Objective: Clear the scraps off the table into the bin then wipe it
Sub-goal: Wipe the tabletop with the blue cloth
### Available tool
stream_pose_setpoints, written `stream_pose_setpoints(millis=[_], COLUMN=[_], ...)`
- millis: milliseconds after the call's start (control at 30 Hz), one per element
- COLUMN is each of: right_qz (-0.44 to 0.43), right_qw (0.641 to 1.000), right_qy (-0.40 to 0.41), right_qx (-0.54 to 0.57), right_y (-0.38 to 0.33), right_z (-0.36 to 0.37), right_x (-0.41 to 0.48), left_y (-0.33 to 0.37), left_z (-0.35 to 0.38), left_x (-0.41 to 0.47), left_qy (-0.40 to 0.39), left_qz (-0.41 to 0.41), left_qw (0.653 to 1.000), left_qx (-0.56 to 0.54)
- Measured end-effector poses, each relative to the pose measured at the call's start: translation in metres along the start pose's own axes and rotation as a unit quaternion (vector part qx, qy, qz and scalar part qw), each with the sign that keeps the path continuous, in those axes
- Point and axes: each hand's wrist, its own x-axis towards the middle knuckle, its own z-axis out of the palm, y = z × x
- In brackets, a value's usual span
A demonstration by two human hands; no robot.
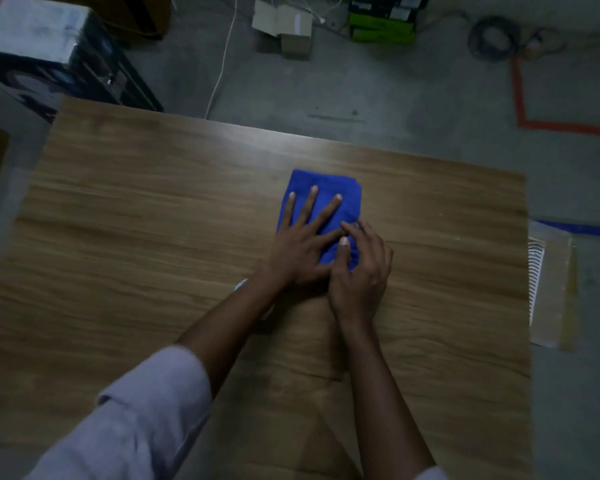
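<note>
A folded blue cloth lies on the wooden table, right of centre. My left hand lies flat on it with straight, spread fingers pressing down. My right hand is at the cloth's near right corner, fingers curled and pinching the fabric there. The two hands touch each other. The near part of the cloth is hidden under them. No scraps show on the tabletop.
A white slatted bin stands on the floor off the table's right edge, beside cardboard. Dark equipment sits beyond the far left corner. Boxes, a green case and cables lie on the floor behind.
</note>
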Motion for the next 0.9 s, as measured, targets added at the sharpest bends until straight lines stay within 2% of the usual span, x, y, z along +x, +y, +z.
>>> stream_pose_setpoints(millis=[67, 167, 300, 367, 433, 567, 700, 767, 900], right_qz=[-0.01, -0.038, -0.051, -0.056, -0.05, -0.033, -0.05, -0.058, -0.084], right_qw=[1.0, 0.999, 0.998, 0.998, 0.998, 0.999, 0.999, 0.997, 0.993], right_qy=[0.001, -0.002, -0.007, -0.008, -0.006, 0.001, -0.005, -0.025, -0.044], right_qx=[0.0, -0.006, -0.029, -0.03, -0.025, -0.01, -0.017, -0.046, -0.075], right_y=[0.001, 0.0, 0.002, 0.0, -0.007, -0.026, -0.036, -0.036, -0.037], right_z=[0.007, 0.012, 0.008, 0.003, 0.002, 0.012, 0.027, 0.038, 0.046], right_x=[0.006, 0.003, -0.009, -0.016, -0.021, -0.02, -0.006, -0.001, -0.009], left_y=[-0.021, -0.066, -0.119, -0.118, -0.092, -0.034, -0.06, -0.085, -0.136], left_z=[-0.004, -0.012, -0.033, -0.04, -0.036, -0.021, -0.021, -0.022, -0.038], left_x=[0.029, 0.058, 0.044, 0.025, 0.008, -0.014, 0.007, 0.03, 0.056], left_qy=[-0.025, -0.028, -0.032, -0.043, -0.037, -0.03, -0.05, -0.055, -0.054], left_qz=[-0.014, -0.078, -0.131, -0.149, -0.141, -0.05, 0.009, -0.011, -0.112], left_qw=[0.999, 0.996, 0.989, 0.986, 0.987, 0.997, 0.998, 0.998, 0.991], left_qx=[0.024, 0.044, 0.062, 0.067, 0.073, 0.042, 0.036, 0.043, 0.051])
